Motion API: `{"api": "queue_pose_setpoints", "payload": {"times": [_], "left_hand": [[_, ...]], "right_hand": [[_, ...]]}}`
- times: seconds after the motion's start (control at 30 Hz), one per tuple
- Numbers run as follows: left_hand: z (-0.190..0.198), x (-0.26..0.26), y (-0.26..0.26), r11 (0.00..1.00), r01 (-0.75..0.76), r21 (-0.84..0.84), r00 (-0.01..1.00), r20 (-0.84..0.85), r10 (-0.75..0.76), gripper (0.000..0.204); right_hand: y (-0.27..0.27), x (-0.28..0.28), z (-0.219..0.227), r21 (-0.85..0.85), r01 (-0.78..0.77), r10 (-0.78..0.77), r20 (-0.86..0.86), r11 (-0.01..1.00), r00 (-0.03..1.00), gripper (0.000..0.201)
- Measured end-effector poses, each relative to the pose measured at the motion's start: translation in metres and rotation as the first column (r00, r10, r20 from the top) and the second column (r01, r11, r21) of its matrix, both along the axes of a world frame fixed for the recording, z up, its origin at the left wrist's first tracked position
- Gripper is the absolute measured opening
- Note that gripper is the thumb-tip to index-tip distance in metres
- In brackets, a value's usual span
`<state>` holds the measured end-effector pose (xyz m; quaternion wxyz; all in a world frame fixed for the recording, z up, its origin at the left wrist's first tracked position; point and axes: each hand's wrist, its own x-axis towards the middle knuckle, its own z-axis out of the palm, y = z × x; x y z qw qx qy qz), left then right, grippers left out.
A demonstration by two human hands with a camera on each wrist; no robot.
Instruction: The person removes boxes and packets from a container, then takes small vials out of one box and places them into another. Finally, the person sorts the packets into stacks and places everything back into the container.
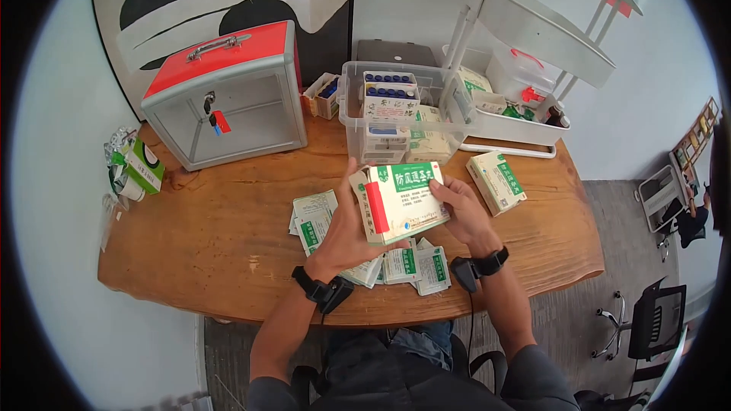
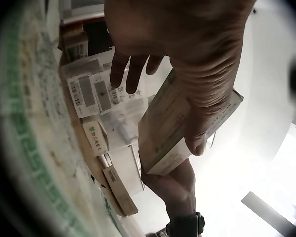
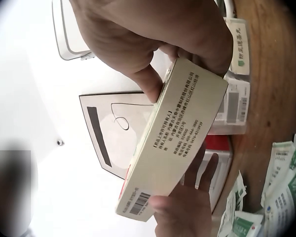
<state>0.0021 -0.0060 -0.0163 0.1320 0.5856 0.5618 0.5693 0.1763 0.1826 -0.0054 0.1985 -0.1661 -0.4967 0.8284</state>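
Note:
A white and green medicine box (image 1: 411, 209) with a red strip is held up over the front of the table, printed face upward. My left hand (image 1: 344, 234) grips it at its left end; in the left wrist view the thumb (image 2: 197, 136) lies along the box. With thumb on top, my right hand (image 1: 466, 215) pinches the opposite end. The right wrist view shows a long printed side (image 3: 172, 128) with a barcode. Below the hands lie several green and white sachets (image 1: 432, 268), partly covered by the left hand and the box.
A similar box (image 1: 496, 183) lies to the right. Behind the hands stands a clear plastic bin (image 1: 350, 131) of medicine boxes, beside a red-topped case (image 1: 251, 118). A white shelf rack (image 1: 518, 128) stands at the back right, and a green carton (image 1: 143, 166) at the far left.

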Motion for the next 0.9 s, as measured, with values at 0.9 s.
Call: {"api": "queue_pose_setpoints", "payload": {"times": [0.9], "left_hand": [[0.014,0.002,0.007,0.989,-0.031,-0.142,0.909,0.407,0.087,0.115]], "right_hand": [[-0.005,-0.007,-0.031,-0.052,-0.071,0.066,-0.103,0.996,0.993,0.039]]}}
